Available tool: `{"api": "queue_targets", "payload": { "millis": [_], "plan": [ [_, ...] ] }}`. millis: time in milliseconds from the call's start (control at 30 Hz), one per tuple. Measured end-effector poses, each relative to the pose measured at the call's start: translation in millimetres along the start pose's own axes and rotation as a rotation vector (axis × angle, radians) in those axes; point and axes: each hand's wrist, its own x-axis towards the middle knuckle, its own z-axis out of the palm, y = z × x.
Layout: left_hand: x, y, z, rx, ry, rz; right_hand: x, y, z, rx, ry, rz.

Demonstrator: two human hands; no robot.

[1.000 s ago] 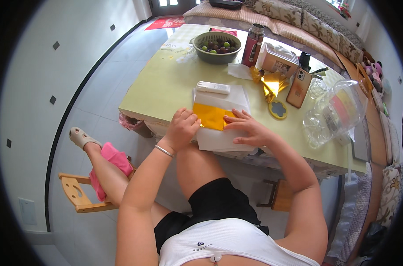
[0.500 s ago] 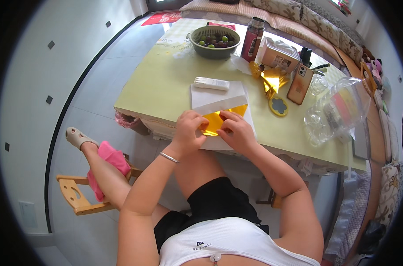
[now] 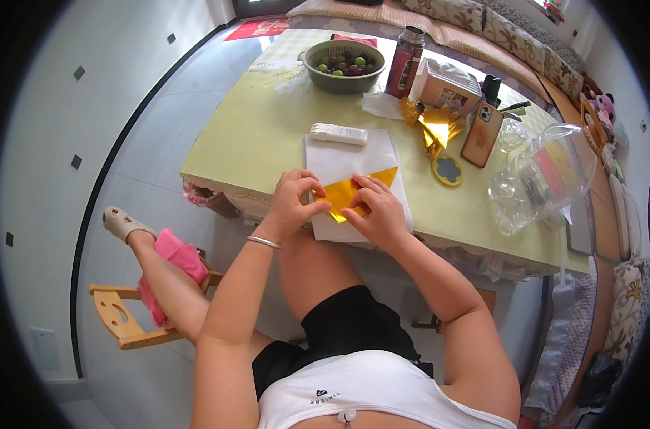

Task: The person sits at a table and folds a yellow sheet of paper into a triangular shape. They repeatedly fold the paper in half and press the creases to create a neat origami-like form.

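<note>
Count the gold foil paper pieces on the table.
2. One gold foil sheet lies on the white paper under both hands; a crumpled gold foil piece sits beside the phone. Others may be hidden.

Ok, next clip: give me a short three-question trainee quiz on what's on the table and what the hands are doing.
1. True or false: both the left hand and the right hand touch the gold paper.
2. What lies directly under the gold paper? A) a green bowl B) a white sheet C) a phone
3. Fill in: the bowl of fruit stands at the table's far side, next to a red ____.

Key
1. True: both hands press on it.
2. B, the white sheet.
3. Flask: the red flask stands upright just right of the bowl.
</note>
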Motion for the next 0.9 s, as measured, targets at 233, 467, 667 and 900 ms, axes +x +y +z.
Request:
{"api": "queue_targets", "payload": {
  "millis": [233,467,667,900],
  "plan": [
    [-5.6,-2.9,-14.3,-0.024,-0.141,0.037,-2.9,-5.7,-1.8,-0.135,-0.040,-0.145],
    [-5.9,-8.8,-8.1,0.037,-0.174,-0.005,-6.2,6.0,1.3,-0.043,0.042,-0.173],
    [-4.9,-7.8,-0.7,0.031,-0.056,0.041,-2.1,-9.0,-9.4,0.102,0.026,-0.067],
    [-3.0,-16.1,10.1,-0.172,0.072,-0.042,0.8,-6.0,-3.8,0.097,0.050,0.048]
  ]
}}
